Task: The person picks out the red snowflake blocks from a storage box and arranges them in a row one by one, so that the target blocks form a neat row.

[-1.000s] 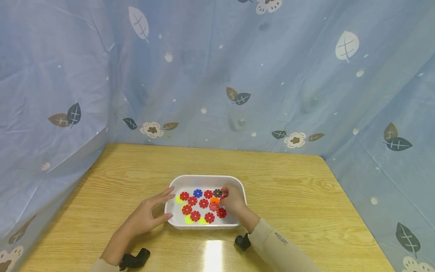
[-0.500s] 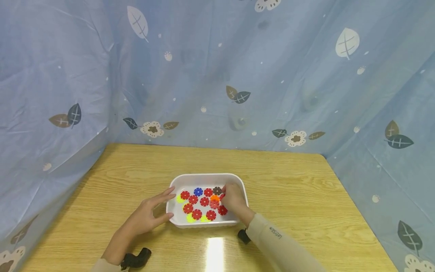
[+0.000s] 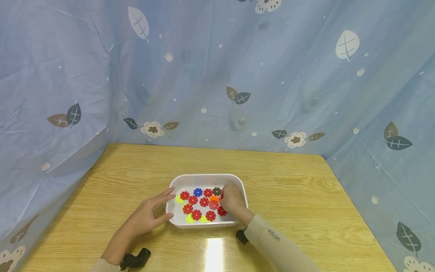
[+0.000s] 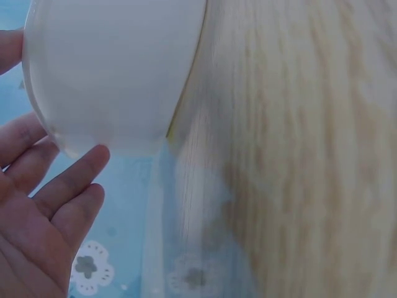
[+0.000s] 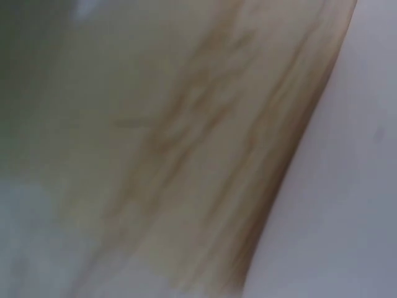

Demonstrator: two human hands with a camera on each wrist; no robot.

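Observation:
A white tray (image 3: 204, 224) holds several notched snowflake discs: mostly red, such as the red disc (image 3: 196, 215), plus a blue disc (image 3: 198, 192), a brown disc (image 3: 216, 191), an orange disc (image 3: 214, 198) and yellow ones (image 3: 180, 199) partly covered. My left hand (image 3: 146, 216) spans the tray's left end, fingers and thumb spread at the rim; in the left wrist view its fingers lie along the tray's outer wall. Inside the right end, my right hand (image 3: 232, 199) has curled fingers at a red snowflake disc (image 3: 221, 195), mostly hidden by them. The right wrist view shows only the tray wall and table, blurred.
The tray stands on a wooden table (image 3: 289, 189) with curtain cloth (image 3: 210, 75) behind and at both sides. Dark wrist devices (image 3: 136, 259) sit at both wrists. A bright reflection lies on the table in front of the tray.
My right hand's fingers have curled further in and down over the red snowflake disc at the tray's right end. The left hand stays at the rim; the tray has barely shifted.

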